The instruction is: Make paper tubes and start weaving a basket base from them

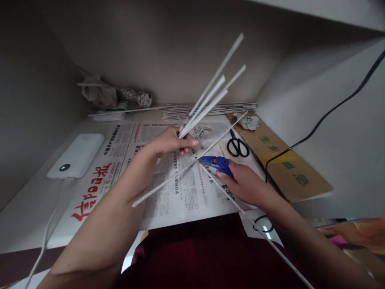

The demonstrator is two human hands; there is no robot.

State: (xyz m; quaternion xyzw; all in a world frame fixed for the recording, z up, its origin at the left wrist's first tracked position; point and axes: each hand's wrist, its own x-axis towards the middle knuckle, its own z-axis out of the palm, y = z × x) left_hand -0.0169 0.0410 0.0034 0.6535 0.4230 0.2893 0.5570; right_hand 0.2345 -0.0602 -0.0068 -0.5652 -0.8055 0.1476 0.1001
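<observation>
My left hand [173,141] is closed around a piece made of white rolled-paper sticks [207,105], several of which point up and to the right. More thin sticks spread out from below that hand, one of them a long stick [237,205] running toward the lower right. A blue hot glue gun [217,162] is gripped in my right hand [245,182]. Its nozzle meets the spot where the lower sticks come together, just right of my left fingers. Whether glue is coming out cannot be made out.
Newspaper [162,200] covers the white tabletop. Black-handled scissors [237,146] lie right of the sticks, beside a cardboard sheet [288,170]. A white power bank [76,154] with a cable sits left. Bundled paper sticks [216,109] lie along the back wall. A black cord [319,122] hangs at right.
</observation>
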